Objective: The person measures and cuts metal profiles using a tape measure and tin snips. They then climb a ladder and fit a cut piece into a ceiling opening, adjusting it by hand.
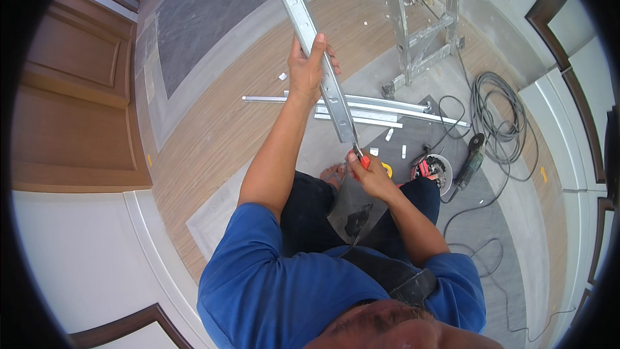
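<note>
My left hand (306,72) is wrapped round a long galvanized metal channel (331,92), holding it up at a slant with its far end tilted to the left. At the channel's near end, my right hand (376,178) grips a red-handled cutting tool (365,161), probably snips. Its dark jaws meet the edge of the metal, though the exact bite is too small to make out. Below the channel, more metal profiles (381,117) lie across one another on the floor. Small pale offcuts (389,134) are scattered near them.
An aluminium stepladder (423,58) stands ahead to the right. Beside it lies a coiled grey cable (500,106), with a corded power tool (473,158) near a white bucket (445,171) of tools. A yellow object (387,169) sits by my right hand. Brown cabinet doors (84,90) line the left.
</note>
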`<action>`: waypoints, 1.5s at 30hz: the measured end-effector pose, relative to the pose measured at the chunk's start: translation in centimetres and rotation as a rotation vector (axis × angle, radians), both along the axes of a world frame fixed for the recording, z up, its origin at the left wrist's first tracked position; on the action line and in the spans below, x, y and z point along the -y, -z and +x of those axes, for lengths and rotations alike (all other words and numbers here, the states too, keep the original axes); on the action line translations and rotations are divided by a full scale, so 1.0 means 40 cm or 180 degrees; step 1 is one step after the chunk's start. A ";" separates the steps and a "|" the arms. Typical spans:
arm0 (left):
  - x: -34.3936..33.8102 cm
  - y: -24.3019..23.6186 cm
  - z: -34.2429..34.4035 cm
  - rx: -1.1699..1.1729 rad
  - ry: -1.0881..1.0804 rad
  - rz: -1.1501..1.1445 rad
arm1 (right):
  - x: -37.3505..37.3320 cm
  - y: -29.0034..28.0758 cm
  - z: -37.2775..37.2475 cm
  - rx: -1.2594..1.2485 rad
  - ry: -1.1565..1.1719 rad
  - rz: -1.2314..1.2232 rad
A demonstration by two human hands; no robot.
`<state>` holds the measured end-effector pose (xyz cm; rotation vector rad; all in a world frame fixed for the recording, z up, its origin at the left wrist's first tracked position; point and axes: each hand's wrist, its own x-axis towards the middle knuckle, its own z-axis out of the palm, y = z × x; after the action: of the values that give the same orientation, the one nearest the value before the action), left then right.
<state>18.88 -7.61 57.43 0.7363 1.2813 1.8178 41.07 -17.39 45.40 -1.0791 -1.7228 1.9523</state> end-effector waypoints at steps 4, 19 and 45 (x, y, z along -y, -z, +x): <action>-0.003 -0.001 0.008 -0.0117 0.0074 -0.0081 | -0.003 0.023 0.000 0.0231 -0.0031 0.0071; 0.016 -0.017 0.000 -0.0029 0.0135 0.0027 | 0.032 0.047 -0.042 -0.0301 0.0088 -0.0025; 0.029 -0.021 -0.001 -0.0468 0.0243 0.0187 | 0.081 0.073 -0.076 -0.0208 0.0641 0.0166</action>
<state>18.85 -8.75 58.26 0.9537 1.2794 1.7729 38.05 -20.61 42.46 -1.1111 -1.5571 1.7898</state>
